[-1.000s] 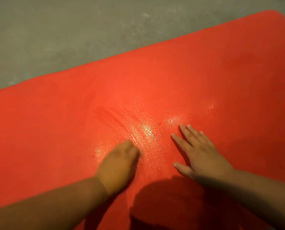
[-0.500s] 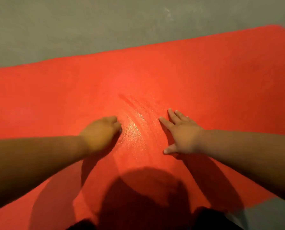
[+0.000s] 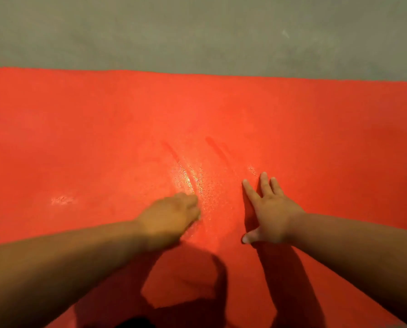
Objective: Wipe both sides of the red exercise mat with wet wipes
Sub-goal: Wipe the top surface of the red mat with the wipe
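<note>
The left hand (image 3: 171, 216) is curled, perhaps round a wipe I cannot see; the right hand (image 3: 272, 214) presses flat, fingers spread. The red exercise mat (image 3: 79, 138) lies on grey floor (image 3: 197, 31); its wet streaks (image 3: 193, 181) could let the bracing palm slip.

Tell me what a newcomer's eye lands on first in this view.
The red mat fills most of the view from side to side, with grey floor beyond its far edge. Near the mat's middle, glistening wet streaks catch the light. Just below them the left hand has its fingers curled under, hiding whatever it holds, and the right hand presses flat beside it with fingers spread.
</note>
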A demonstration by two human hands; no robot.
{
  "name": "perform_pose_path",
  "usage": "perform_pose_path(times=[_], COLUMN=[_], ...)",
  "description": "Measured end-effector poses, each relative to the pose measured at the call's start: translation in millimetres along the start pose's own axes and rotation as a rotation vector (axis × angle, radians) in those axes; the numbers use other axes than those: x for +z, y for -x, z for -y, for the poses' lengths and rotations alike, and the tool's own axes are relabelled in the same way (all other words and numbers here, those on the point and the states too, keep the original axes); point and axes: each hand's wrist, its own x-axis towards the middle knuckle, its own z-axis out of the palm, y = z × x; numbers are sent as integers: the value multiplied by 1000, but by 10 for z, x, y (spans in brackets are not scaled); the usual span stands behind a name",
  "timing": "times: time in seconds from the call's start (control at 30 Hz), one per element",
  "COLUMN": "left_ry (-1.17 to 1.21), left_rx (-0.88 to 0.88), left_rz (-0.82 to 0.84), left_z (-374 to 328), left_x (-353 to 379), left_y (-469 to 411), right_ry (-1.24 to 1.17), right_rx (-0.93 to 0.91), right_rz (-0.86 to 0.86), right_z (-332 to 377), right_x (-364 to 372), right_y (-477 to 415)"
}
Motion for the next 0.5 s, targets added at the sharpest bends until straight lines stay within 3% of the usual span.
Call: perform_pose_path(times=[0.07,0.13,0.17,0.23,0.3,0.33,0.4,0.5], left_ry=[-8,-9,-57,-123,-46,14,40,42], left_rx=[302,278,131,-326,-698,-795,-743,-223], left_rz=[174,77,-67,-265,-298,-289,-228,-82], left_z=[-110,153,330,772,1062,1075,836,100], left_x=[134,70,15,-180,-327,-349,-280,-11], left_y=[259,198,99,-61,-47,5,170,625], right_ry=[-18,-54,-92,-182,-268,-308,-364,-373], right_rx=[9,43,71,125,151,156,154,94], right_rz=[13,0,-9,-15,-11,-7,5,11], right_z=[137,295,373,535,693,759,824,734], right_x=[36,100,134,192,249,270,305,370], right_y=[35,65,81,125,167,189,237,296])
